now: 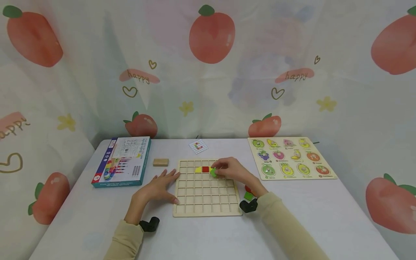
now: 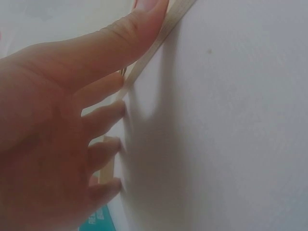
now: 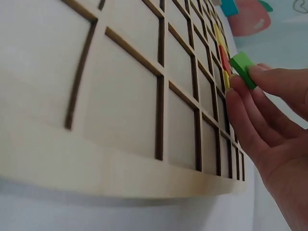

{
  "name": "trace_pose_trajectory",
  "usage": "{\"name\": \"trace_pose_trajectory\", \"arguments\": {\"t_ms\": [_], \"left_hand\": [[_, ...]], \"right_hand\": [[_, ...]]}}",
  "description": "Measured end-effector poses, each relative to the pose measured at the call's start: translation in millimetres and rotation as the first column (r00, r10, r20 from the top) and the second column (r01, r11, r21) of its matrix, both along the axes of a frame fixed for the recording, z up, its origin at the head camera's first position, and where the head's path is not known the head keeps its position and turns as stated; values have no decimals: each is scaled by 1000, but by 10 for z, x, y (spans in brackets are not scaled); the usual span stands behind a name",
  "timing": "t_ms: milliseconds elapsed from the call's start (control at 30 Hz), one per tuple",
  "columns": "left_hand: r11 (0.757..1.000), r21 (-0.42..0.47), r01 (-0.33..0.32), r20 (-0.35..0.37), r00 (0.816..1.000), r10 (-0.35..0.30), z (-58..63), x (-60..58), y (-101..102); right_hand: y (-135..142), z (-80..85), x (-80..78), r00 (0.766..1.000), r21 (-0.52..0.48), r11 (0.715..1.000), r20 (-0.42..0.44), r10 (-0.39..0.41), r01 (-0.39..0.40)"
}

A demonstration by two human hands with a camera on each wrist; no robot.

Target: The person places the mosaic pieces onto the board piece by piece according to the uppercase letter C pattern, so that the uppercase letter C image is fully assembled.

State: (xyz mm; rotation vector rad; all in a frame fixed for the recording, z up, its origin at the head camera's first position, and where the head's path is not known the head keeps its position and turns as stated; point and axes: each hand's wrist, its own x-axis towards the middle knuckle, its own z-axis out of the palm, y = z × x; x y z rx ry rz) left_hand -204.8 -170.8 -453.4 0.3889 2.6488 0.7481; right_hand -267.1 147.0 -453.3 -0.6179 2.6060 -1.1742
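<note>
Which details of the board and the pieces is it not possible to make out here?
Head and right wrist views: full outline of the held green piece, partly covered by the right hand.
Head view: whole red piece beside the board, partly hidden by the right arm.
Head view: exact pattern on the card, too small.
Left wrist view: board's cells, blocked by the left hand and low angle.

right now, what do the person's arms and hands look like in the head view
The left sleeve and right sleeve are long, plain and beige. A small, chunky black device sits at each wrist: left device, right device. The left hand and right hand are gloveless.
</note>
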Motion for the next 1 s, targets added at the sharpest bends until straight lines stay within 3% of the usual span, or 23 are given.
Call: {"name": "trace_pose_trajectory", "arguments": {"t_ms": [233,533,833,1000], "left_hand": [[1000,-12,3,11,1000,-3,-23,-13,-2],[1000,3,-6,13,1000,6,1,-4,0],[1000,1,-7,15,1000,7,11,-2,-6],[1000,-10,-10,20,1000,10,-9,-24,6]], "right_hand": [[-119,3,-16,999,-36,999,21,40,-40],[-259,-37,-30,993,-95,995,112,30,-19],[-407,-59,-46,996,-34,999,88,6,-3],[-466,-37,-44,998,18,999,47,42,-43]]}}
